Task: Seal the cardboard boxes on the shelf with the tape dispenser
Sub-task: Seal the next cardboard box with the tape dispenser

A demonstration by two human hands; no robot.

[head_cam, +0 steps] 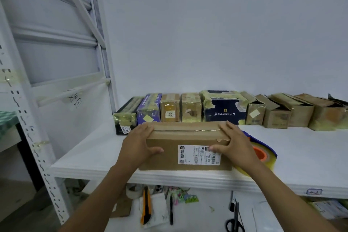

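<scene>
A brown cardboard box (177,137) with a white shipping label stands near the front edge of the white shelf (94,156). My left hand (139,142) grips its left end, thumb on the front face. My right hand (230,143) grips its right end, thumb across the label. A strip of clear tape runs along the box's top seam. The tape dispenser (261,151), blue with an orange core and a yellowish tape roll, lies on the shelf just right of the box, partly hidden by my right hand.
A row of several taped boxes (224,109) lines the back of the shelf against the wall. A white rack upright (37,137) rises on the left. Below the shelf lie a utility knife (146,207), a pen (171,211) and scissors (235,218).
</scene>
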